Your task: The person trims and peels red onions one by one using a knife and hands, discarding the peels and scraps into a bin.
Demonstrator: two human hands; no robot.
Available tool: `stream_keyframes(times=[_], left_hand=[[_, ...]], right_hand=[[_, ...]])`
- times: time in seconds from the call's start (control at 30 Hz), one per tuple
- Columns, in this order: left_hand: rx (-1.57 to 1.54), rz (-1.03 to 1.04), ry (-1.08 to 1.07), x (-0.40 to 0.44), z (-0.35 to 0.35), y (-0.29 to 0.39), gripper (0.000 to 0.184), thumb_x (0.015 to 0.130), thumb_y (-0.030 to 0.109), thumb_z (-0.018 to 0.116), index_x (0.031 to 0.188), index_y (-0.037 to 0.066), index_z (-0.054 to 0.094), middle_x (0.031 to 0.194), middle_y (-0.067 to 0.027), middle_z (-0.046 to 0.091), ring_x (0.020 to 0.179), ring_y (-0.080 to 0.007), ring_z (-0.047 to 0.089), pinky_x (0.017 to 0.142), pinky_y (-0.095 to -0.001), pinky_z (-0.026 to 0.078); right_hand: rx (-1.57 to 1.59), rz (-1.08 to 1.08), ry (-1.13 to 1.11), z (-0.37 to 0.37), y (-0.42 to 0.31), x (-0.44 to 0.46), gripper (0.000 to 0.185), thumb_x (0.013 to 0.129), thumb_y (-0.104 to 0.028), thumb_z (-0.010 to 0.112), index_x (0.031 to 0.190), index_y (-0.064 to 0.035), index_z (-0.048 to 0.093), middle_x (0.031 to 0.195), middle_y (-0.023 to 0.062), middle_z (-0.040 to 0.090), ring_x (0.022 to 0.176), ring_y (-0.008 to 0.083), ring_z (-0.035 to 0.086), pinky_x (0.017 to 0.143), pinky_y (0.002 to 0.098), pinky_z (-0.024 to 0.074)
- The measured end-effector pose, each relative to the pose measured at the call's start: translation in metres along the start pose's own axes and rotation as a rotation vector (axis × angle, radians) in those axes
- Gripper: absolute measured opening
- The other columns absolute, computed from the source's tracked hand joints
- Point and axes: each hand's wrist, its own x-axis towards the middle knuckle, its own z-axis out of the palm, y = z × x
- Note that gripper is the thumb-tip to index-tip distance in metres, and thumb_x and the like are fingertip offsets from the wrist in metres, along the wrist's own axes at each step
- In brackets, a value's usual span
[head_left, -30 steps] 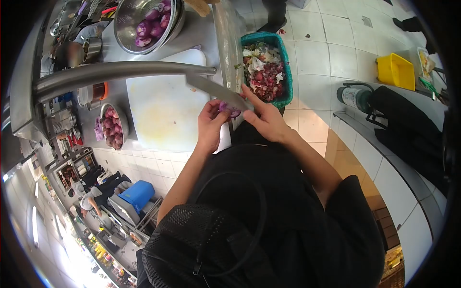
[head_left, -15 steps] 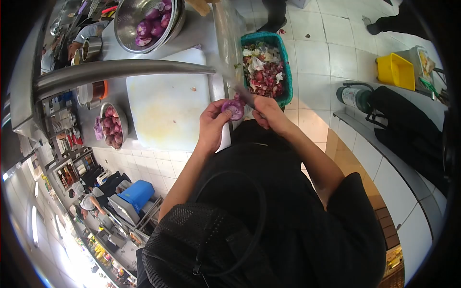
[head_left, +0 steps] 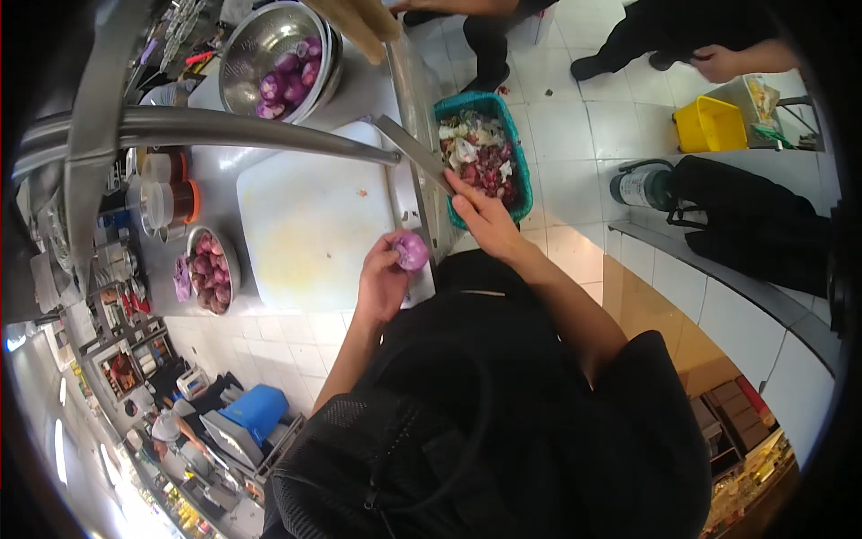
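Left hand (head_left: 384, 280) clamped on round, glossy purple onion (head_left: 413, 252); right hand (head_left: 489, 223) clamped on long-bladed steel knife (head_left: 410, 147), near teal rectangular bin (head_left: 512, 128) of vegetable scraps (head_left: 483, 160).

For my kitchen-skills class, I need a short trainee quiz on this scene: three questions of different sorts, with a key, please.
1. What does the left hand hold, and what does the right hand hold?
2. True or false: the white cutting board is heaped with sliced onions.
3. The scrap bin is: A) orange B) teal C) white.

Key:
1. Left, a purple onion; right, a knife.
2. False; it bears only small bits.
3. B.
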Motion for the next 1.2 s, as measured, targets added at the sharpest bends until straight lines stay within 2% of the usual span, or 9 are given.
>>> stream_keyframes(times=[0.23, 0.33, 0.5, 0.67, 0.73, 0.93, 1.1, 1.13, 1.2], left_hand=[[-0.004, -0.008, -0.143, -0.017, -0.011, 0.015, 0.045, 0.084, 0.014, 0.058, 0.126, -0.004, 0.056, 0.116, -0.0118, 0.063, 0.109, -0.022, 0.06, 0.1, -0.0361, 0.047], [-0.001, -0.013, -0.168, -0.022, -0.018, 0.018, 0.049, 0.082, 0.021, 0.064, 0.126, -0.002, 0.056, 0.111, -0.0095, 0.063, 0.104, -0.0208, 0.061, 0.097, -0.035, 0.049], [-0.087, -0.022, -0.167, -0.025, -0.038, 0.029, 0.046, 0.085, 0.027, 0.065, 0.125, 0.004, 0.06, 0.113, -0.0063, 0.063, 0.105, -0.0184, 0.06, 0.092, -0.0354, 0.048], [-0.212, 0.026, -0.135, -0.013, -0.077, 0.052, 0.041, 0.093, 0.028, 0.058, 0.128, 0.008, 0.059, 0.119, -0.0051, 0.064, 0.106, -0.018, 0.059, 0.09, -0.0352, 0.046], [-0.132, 0.028, -0.099, -0.009, -0.089, 0.068, 0.038, 0.094, 0.029, 0.057, 0.127, 0.009, 0.059, 0.118, -0.0041, 0.065, 0.106, -0.0171, 0.06, 0.088, -0.0342, 0.047], [0.048, 0.288, 0.008, 0.032, -0.089, 0.155, 0.035, 0.096, 0.023, 0.061, 0.127, 0.009, 0.057, 0.112, -0.0025, 0.069, 0.095, -0.0121, 0.064, 0.08, -0.0303, 0.049], [-0.016, 0.657, 0.162, 0.082, -0.059, 0.246, 0.05, 0.088, 0.016, 0.075, 0.129, -0.002, 0.051, 0.096, -0.0081, 0.066, 0.077, -0.0113, 0.06, 0.067, -0.0266, 0.049], [0.029, 0.644, 0.166, 0.081, -0.051, 0.263, 0.05, 0.091, 0.015, 0.075, 0.131, 0.0, 0.05, 0.101, -0.0103, 0.068, 0.089, -0.0169, 0.066, 0.082, -0.0306, 0.054], [-0.025, 0.685, 0.063, 0.089, -0.052, 0.274, 0.054, 0.09, 0.016, 0.075, 0.134, -0.001, 0.047, 0.097, -0.0116, 0.069, 0.085, -0.0196, 0.069, 0.082, -0.0316, 0.054]], right_hand=[[-0.052, 0.115, 0.194, 0.018, 0.009, 0.01, 0.072, 0.097, -0.045, 0.063, 0.152, -0.0031, 0.042, 0.092, 0.027, 0.07, 0.076, 0.0291, 0.067, 0.076, 0.0366, 0.0505], [-0.165, 0.18, 0.188, 0.015, -0.009, 0.016, 0.077, 0.097, -0.045, 0.063, 0.155, -0.0031, 0.036, 0.095, 0.0287, 0.07, 0.082, 0.0353, 0.068, 0.08, 0.0352, 0.0513], [-0.156, -0.063, 0.225, 0.03, -0.035, 0.007, 0.074, 0.094, -0.022, 0.069, 0.156, -0.0036, 0.035, 0.118, 0.0158, 0.072, 0.099, 0.0223, 0.069, 0.093, 0.033, 0.0511], [-0.317, -0.02, 0.291, 0.058, -0.024, -0.011, 0.06, 0.096, -0.025, 0.066, 0.148, 0.0006, 0.048, 0.12, 0.028, 0.069, 0.109, 0.0327, 0.071, 0.092, 0.0371, 0.0522], [-0.317, 0.049, 0.278, 0.066, -0.022, -0.016, 0.064, 0.1, -0.032, 0.062, 0.151, 0.0031, 0.043, 0.104, 0.0127, 0.071, 0.076, 0.0135, 0.058, 0.07, 0.0284, 0.05], [-0.181, -0.062, 0.44, 0.088, -0.015, -0.019, 0.061, 0.098, -0.019, 0.061, 0.153, -0.0001, 0.041, 0.112, 0.0186, 0.073, 0.087, 0.0168, 0.07, 0.077, 0.0308, 0.0541], [-0.169, -0.145, 0.461, 0.105, -0.02, -0.024, 0.062, 0.1, -0.017, 0.055, 0.157, -0.0029, 0.035, 0.071, -0.0025, 0.06, 0.058, 0.007, 0.049, 0.054, 0.0253, 0.0426], [-0.057, -0.163, 0.473, 0.11, -0.004, -0.021, 0.063, 0.101, -0.02, 0.055, 0.158, -0.0049, 0.034, 0.065, -0.0053, 0.05, 0.055, 0.0047, 0.045, 0.05, 0.024, 0.0383], [-0.038, -0.088, 0.509, 0.117, -0.013, -0.023, 0.042, 0.103, -0.023, 0.055, 0.138, -0.0003, 0.053, 0.065, -0.0045, 0.052, 0.054, 0.0048, 0.046, 0.048, 0.024, 0.038]])
